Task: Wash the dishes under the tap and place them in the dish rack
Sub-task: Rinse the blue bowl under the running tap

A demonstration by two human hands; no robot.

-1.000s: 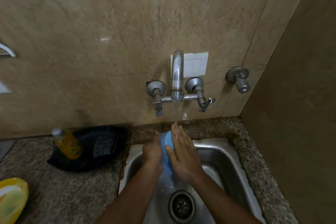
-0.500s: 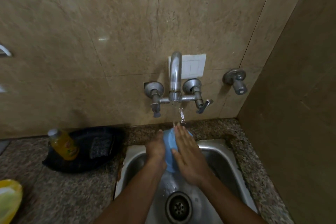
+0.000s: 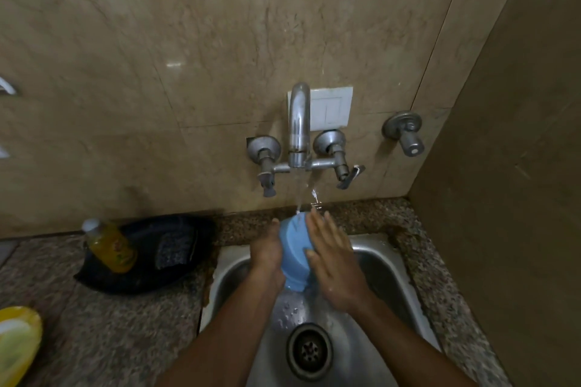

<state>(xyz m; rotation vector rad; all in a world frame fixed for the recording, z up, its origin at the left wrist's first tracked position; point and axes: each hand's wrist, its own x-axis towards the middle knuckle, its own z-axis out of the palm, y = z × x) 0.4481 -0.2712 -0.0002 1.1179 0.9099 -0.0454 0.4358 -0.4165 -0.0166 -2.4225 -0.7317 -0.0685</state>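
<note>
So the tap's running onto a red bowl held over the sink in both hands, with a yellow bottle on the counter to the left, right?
Not quite: the bowl is blue, not red, as the head view shows. The rest stands: tap running, both hands on it over the sink, yellow bottle at left.

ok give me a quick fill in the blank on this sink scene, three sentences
1. The bowl held under the tap is ____ in colour.
2. The right hand rubs the bowl with ____ fingers.
3. The bottle lies ____ of the sink.

Missing words: blue; straight; left
</note>
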